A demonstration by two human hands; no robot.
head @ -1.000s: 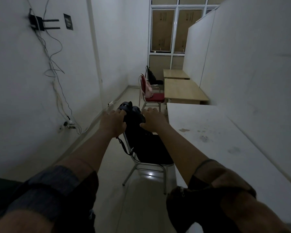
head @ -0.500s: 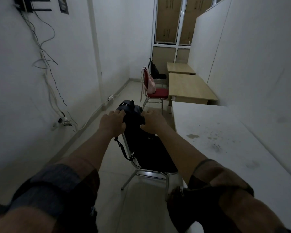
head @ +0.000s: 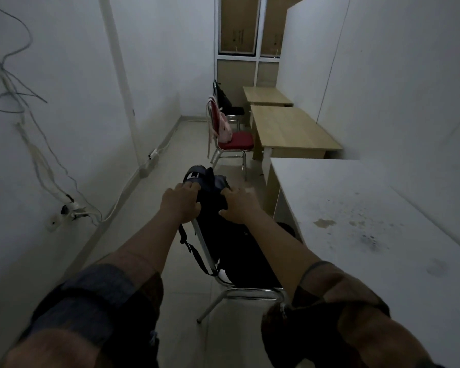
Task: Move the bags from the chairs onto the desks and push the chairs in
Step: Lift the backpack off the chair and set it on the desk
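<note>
A black backpack [head: 210, 179] stands on the nearest black chair [head: 250, 272], leaning against its backrest. My left hand [head: 179, 203] and my right hand [head: 239, 204] both grip the top of this backpack, one on each side. The white desk [head: 369, 235] lies just right of the chair. Farther down the aisle a pink bag [head: 225, 126] sits on a red chair [head: 235, 142] beside a wooden desk [head: 290, 128]. Behind it a second black bag [head: 222, 95] rests on a black chair [head: 235, 110] next to another wooden desk [head: 266, 95].
A white wall with loose cables and a socket [head: 69, 208] runs along the left. A power strip [head: 153, 155] lies on the floor by that wall. White partitions [head: 383, 75] back the desks on the right. The tiled aisle runs between wall and chairs.
The camera has moved closer and tipped down, so the chair and backpack look larger. Both hands keep the same hold on the backpack's top.
</note>
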